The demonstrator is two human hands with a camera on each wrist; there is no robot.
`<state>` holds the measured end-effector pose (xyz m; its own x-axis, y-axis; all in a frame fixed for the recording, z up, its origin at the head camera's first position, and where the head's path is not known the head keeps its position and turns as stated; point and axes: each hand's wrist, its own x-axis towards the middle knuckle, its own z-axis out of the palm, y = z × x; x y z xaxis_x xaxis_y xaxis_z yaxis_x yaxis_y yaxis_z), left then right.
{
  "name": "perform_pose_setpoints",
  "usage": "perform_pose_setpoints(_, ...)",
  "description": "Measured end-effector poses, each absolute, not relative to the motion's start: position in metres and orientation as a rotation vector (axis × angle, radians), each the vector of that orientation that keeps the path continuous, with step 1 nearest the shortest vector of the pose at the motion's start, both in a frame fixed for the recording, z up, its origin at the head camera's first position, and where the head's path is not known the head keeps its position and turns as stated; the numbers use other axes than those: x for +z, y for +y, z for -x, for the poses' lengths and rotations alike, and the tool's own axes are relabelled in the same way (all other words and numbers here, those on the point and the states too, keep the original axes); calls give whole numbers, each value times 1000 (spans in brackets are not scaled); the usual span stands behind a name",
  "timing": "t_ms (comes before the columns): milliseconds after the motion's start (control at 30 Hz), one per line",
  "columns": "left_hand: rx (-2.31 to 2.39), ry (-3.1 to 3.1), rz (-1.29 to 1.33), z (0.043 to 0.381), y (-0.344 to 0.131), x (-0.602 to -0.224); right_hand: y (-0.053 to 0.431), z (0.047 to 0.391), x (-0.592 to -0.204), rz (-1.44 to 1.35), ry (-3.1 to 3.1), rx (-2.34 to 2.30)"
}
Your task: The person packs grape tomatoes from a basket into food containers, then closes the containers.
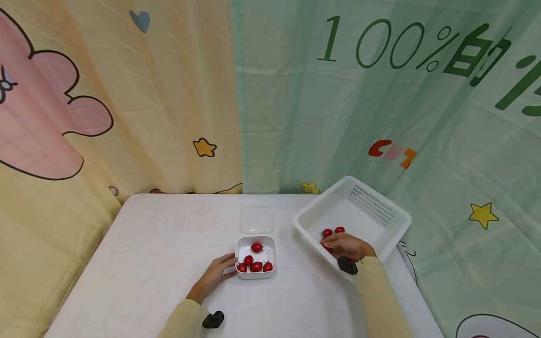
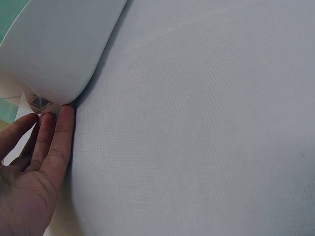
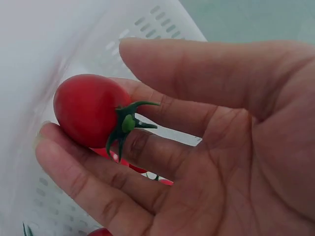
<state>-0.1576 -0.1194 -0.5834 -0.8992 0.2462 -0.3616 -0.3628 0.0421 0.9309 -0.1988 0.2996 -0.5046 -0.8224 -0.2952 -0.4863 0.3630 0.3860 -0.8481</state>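
My left hand (image 1: 217, 274) rests its fingertips against the left side of a small white square box (image 1: 255, 277). In the left wrist view its fingers (image 2: 60, 132) are nearly straight, touching the box wall below a barcode label (image 2: 40, 102). Several red cherry tomatoes (image 1: 256, 247) lie in the box. Over the near left part of a white plastic basket (image 1: 352, 180), my right hand (image 1: 348, 245) holds a cherry tomato (image 3: 91, 110) with a green stem. The tomato lies in the bend of the fingers, while the thumb stands apart from it. More cherry tomatoes (image 1: 340, 229) sit in the basket, partly hidden by the hand.
Behind the box lies a clear lid (image 1: 256, 220) on the white-covered table (image 1: 169, 244). The perforated basket stands at an angle near the table's right edge. Printed curtains (image 1: 279, 103) hang along the back and sides.
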Motion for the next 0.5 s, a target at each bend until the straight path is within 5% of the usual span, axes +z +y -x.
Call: perform_pose_setpoints(500, 1902, 1909, 110, 158, -120, -585, 288, 194, -498, -87, 2229, -1475)
